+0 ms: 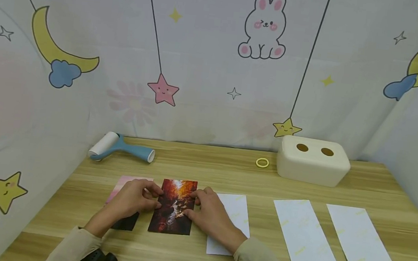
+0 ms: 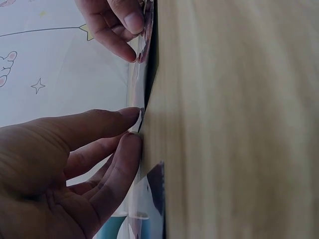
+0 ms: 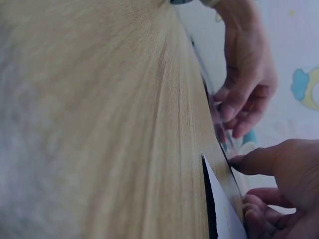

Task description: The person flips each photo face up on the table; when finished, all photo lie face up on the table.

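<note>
A picture card (image 1: 171, 222) with a fiery autumn stream scene lies between my two hands, close over the wooden table. My left hand (image 1: 134, 198) holds its left edge, with thumb and forefinger tips close together at the rim. At the opposite edge, my right hand (image 1: 215, 217) grips with thumb and fingers, the thumb lapping onto the print. In the left wrist view, the card (image 2: 148, 59) shows edge-on, a dark line beneath it. Partly hidden under my left forearm is a second card (image 1: 126, 221), pink above and black below.
A white-backed sheet (image 1: 234, 209) lies partly under my right hand; two more, a middle one (image 1: 303, 234) and a right one (image 1: 362, 240), lie rightward. Along the back are a blue-handled lint roller (image 1: 130, 150), a yellow ring (image 1: 262, 163) and a cream box (image 1: 312, 165) with two holes.
</note>
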Demonstrator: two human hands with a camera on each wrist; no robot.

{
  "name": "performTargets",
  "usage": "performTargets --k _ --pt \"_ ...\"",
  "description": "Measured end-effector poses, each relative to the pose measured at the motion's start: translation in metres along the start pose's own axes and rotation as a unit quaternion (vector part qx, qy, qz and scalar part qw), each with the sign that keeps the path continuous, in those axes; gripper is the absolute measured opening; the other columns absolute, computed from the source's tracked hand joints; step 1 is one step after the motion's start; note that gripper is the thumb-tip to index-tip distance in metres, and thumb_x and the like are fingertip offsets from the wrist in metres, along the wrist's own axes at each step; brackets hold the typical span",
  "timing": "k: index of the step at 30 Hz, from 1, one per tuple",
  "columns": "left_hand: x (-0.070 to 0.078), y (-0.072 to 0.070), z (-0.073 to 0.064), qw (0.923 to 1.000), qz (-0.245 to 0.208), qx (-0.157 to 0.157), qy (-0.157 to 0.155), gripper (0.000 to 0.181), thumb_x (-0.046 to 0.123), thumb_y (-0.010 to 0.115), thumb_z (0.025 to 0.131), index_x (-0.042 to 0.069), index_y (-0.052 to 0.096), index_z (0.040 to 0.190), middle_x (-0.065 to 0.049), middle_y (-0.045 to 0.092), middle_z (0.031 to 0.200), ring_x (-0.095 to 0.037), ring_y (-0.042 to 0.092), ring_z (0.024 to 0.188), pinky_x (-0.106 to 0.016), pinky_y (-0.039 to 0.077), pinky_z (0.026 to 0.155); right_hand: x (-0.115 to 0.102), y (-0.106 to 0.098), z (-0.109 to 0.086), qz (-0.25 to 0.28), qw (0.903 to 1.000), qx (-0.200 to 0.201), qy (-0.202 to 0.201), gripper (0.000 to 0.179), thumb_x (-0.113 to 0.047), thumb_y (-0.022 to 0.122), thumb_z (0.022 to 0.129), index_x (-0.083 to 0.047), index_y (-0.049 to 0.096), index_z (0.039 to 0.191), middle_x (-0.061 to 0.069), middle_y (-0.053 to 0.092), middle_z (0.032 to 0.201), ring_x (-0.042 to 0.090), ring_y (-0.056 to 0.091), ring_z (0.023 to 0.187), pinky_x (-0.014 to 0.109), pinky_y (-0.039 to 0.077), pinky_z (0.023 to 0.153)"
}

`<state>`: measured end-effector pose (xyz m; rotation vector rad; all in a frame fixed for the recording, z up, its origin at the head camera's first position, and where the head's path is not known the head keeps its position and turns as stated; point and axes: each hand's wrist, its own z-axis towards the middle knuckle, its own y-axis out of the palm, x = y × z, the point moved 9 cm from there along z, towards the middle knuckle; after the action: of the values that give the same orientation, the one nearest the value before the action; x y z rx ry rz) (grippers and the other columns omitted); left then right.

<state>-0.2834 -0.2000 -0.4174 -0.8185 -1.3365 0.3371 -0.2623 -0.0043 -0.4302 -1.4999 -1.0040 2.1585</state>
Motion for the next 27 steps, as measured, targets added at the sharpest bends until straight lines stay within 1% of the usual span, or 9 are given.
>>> performTargets --k 4,8,11,14,16,21,24,27 --pt "0.002 0.000 0.001 1.0000 0.003 -0.001 0.004 0.023 0.007 0.088 0.083 0.002 0.078 0.104 0.000 0.073 0.086 -0.014 0.069 0.074 -0.030 0.053 0.060 0.001 -0.002 0.000 -0.003 1.0000 -0.008 0.002 0.043 -0.022 0.085 0.092 0.001 0.071 0.125 0.004 0.056 0.096 0.016 0.056 0.083 0.034 0.051 0.074" --pt "0.005 0.001 0.001 1.0000 -0.001 -0.005 0.008 0.023 0.010 0.088 0.085 0.002 0.077 0.105 0.000 0.074 0.086 -0.014 0.069 0.074 -0.031 0.053 0.060 0.000 -0.006 0.000 0.009 0.9995 -0.029 0.004 0.038 -0.024 0.080 0.097 -0.001 0.070 0.126 0.004 0.056 0.098 0.016 0.055 0.082 0.035 0.051 0.074" --pt "0.008 0.000 0.001 1.0000 -0.006 0.002 0.002 0.024 0.012 0.087 0.087 0.003 0.077 0.107 -0.002 0.075 0.092 -0.016 0.071 0.077 -0.032 0.054 0.059 0.000 -0.013 -0.001 0.028 0.9988 -0.040 0.000 0.033 -0.019 0.076 0.099 -0.001 0.070 0.125 0.005 0.058 0.102 0.016 0.058 0.085 0.035 0.052 0.075" --pt "0.014 -0.002 0.002 0.9998 -0.007 0.016 -0.002 0.024 0.013 0.087 0.089 0.004 0.077 0.108 -0.005 0.076 0.100 -0.019 0.074 0.082 -0.033 0.055 0.060 0.000 -0.025 -0.003 0.043 0.9984 -0.036 -0.011 0.030 -0.013 0.073 0.100 0.001 0.069 0.127 0.008 0.061 0.108 0.019 0.063 0.092 0.035 0.055 0.078" --pt "0.020 -0.002 0.004 0.9996 -0.009 0.026 0.000 0.024 0.013 0.087 0.089 0.005 0.077 0.109 -0.007 0.076 0.103 -0.021 0.075 0.087 -0.034 0.057 0.063 0.000 -0.036 -0.005 0.040 0.9987 -0.024 -0.020 0.030 -0.011 0.072 0.100 0.002 0.069 0.127 0.011 0.062 0.111 0.023 0.065 0.095 0.036 0.057 0.079" --pt "0.043 0.004 0.011 0.9987 -0.003 0.036 0.037 0.024 0.012 0.085 0.091 0.003 0.076 0.112 -0.007 0.076 0.102 -0.023 0.073 0.089 -0.036 0.059 0.069 0.005 -0.065 -0.009 0.028 0.9989 0.014 -0.035 0.030 -0.011 0.074 0.100 0.002 0.069 0.127 0.014 0.066 0.116 0.026 0.067 0.098 0.039 0.059 0.082" --pt "0.057 0.012 0.015 0.9981 -0.011 0.031 0.051 0.026 0.012 0.084 0.092 0.003 0.075 0.115 -0.008 0.075 0.105 -0.021 0.073 0.091 -0.036 0.059 0.072 0.012 -0.081 -0.014 0.037 0.9983 0.027 -0.036 0.030 -0.010 0.075 0.099 0.000 0.070 0.127 0.015 0.067 0.119 0.026 0.067 0.099 0.041 0.059 0.083" --pt "0.071 0.024 0.020 0.9972 -0.032 0.015 0.066 0.029 0.014 0.083 0.093 0.002 0.074 0.118 -0.011 0.074 0.112 -0.024 0.073 0.097 -0.035 0.060 0.075 0.021 -0.096 -0.020 0.043 0.9976 0.037 -0.040 0.031 -0.009 0.076 0.098 -0.002 0.070 0.127 0.014 0.067 0.120 0.026 0.067 0.101 0.041 0.059 0.085"
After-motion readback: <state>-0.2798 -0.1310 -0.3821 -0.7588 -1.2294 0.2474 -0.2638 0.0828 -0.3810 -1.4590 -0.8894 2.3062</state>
